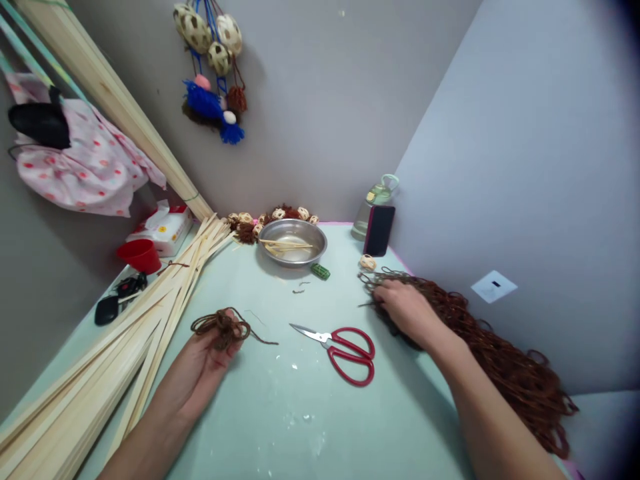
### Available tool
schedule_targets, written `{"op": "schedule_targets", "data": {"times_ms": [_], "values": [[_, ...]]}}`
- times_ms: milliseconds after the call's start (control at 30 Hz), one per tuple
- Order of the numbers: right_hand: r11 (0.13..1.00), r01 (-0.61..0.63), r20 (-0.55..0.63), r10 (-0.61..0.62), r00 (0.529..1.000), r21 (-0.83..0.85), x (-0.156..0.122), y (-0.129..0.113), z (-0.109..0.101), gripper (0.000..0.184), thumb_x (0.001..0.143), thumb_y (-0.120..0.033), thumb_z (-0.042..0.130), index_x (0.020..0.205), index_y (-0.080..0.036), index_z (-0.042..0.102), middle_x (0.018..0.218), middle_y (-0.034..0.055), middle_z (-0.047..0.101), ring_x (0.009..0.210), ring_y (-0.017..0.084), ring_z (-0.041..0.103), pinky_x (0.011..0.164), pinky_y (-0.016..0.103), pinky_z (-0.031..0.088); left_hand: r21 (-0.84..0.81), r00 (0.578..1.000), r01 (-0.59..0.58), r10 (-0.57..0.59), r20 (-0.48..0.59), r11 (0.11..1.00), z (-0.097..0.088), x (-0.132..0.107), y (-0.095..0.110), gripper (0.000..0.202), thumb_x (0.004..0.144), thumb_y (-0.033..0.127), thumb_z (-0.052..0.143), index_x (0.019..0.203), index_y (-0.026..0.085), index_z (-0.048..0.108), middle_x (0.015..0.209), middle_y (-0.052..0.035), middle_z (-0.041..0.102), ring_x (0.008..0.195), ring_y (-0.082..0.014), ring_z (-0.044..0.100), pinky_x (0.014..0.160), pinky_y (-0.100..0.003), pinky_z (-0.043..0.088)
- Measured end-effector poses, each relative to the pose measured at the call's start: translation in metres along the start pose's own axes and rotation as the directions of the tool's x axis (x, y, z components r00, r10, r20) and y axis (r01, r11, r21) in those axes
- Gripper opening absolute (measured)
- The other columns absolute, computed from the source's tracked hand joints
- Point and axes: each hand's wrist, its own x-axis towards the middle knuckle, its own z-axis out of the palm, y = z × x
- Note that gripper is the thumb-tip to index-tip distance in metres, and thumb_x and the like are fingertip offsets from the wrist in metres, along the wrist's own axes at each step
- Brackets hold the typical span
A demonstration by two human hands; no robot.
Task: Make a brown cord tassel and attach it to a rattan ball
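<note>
My left hand (200, 367) lies palm up on the pale green table (280, 413), its fingers pinched round a small bundle of brown cord (223, 327) with a loose tail trailing right. My right hand (406, 310) reaches to the right side, palm down, fingers curled into a long heap of brown cord (500, 360) that runs along the wall. Red-handled scissors (345, 350) lie shut on the table between the two hands, blades pointing left.
Long bamboo strips (125, 347) lie along the left. A steel bowl (293, 241) with strips sits at the back, woven balls (273, 217) behind it. A phone (379, 230), bottle (373, 207), red cup (139, 255) and tissue box (163, 230) stand around.
</note>
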Motion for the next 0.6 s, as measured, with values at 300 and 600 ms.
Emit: {"op": "schedule_targets", "data": {"times_ms": [300,600], "values": [[0.773,0.421,-0.347,-0.275,0.897,0.475,-0.016,-0.099,-0.019,0.083,0.08,-0.022,0.075,0.15,-0.019,0.032,0.153,0.0186,0.038,0.128,0.029,0.052,0.101,0.04,0.048,0.297,0.989,-0.123,0.093,0.112,0.947,0.007,-0.008,-0.024,0.01,0.075,0.016,0.069,0.083,0.02,0.065,0.077,0.0025,0.067,0.073,-0.0131,0.063,0.072,-0.022,0.052],[0.183,0.481,-0.432,-0.253,0.866,0.857,-0.014,-0.164,-0.007,0.024,0.089,-0.008,0.055,0.103,-0.019,0.072,0.099,0.0086,0.069,0.09,0.018,0.065,0.08,0.028,0.054,0.598,0.963,-0.237,0.106,0.246,0.765,-0.001,-0.003,-0.034,0.008,0.082,0.031,0.064,0.083,0.023,0.061,0.072,0.0019,0.057,0.067,-0.0176,0.055,0.067,-0.027,0.046]]}}
